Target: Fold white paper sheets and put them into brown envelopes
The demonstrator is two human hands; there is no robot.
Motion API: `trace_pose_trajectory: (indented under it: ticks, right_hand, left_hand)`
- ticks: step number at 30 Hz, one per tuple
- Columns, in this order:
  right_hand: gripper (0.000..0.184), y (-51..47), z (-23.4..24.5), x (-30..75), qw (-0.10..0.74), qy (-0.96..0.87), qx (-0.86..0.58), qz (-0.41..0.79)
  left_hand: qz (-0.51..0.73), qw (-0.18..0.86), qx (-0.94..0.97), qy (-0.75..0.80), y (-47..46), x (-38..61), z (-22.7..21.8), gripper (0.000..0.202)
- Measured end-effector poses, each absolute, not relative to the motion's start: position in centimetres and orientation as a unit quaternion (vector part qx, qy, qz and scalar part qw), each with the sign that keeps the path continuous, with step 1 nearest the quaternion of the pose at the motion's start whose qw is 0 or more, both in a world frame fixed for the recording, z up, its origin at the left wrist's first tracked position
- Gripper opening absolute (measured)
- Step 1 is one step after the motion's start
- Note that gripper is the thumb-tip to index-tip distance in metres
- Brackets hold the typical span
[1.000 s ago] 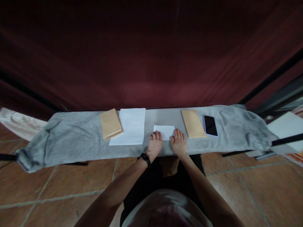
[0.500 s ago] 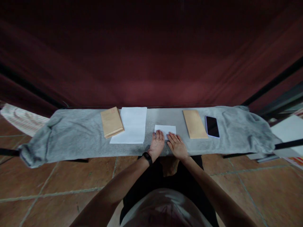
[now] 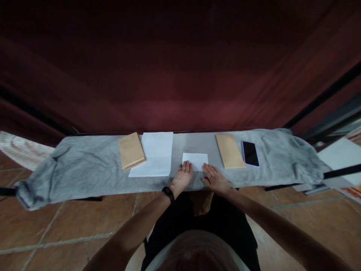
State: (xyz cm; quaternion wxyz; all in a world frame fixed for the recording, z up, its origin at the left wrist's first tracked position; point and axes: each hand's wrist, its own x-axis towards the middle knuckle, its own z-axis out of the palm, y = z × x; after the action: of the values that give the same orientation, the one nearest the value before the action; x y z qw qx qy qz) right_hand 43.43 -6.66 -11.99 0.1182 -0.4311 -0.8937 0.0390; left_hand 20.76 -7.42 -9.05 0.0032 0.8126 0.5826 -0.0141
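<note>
A small white piece of paper, which looks folded, lies flat on the grey cloth in front of me. My left hand, with a black band on the wrist, rests its outstretched fingers on the paper's lower left corner. At the opposite side, my right hand lies with its fingers stretched and their tips touching the paper's right edge. Neither hand grips anything. Left of them lie larger white sheets, partly covered by a stack of brown envelopes.
A single brown envelope lies to the right, with a phone in a light purple case beside it. Grey cloth covers the narrow bench. Behind it hangs a dark red curtain-like surface. Tiled floor shows below.
My hands have drawn apart and slightly towards me, uncovering more of the small white paper. The whole view has shifted slightly.
</note>
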Motion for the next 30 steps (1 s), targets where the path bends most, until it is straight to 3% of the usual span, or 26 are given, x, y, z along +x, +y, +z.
trace_pose_trajectory:
  ticks: [9,18,30]
  right_hand:
    - [0.050,-4.2,-10.0,43.8,0.055,-0.909,-0.410,0.057]
    - [0.050,-6.2,-12.4,40.4,0.199,-0.862,-0.467,0.013]
    - [0.047,-5.4,-11.7,38.1,0.217,-0.831,-0.510,0.053]
  left_hand:
    - [-0.016,-0.022,0.811,0.585,-7.4,21.2,-9.2,0.060]
    - [-0.045,-0.039,0.823,0.566,-7.2,20.2,-8.1,0.052]
    - [0.048,-0.037,0.816,0.575,-7.5,20.1,-8.1,0.033]
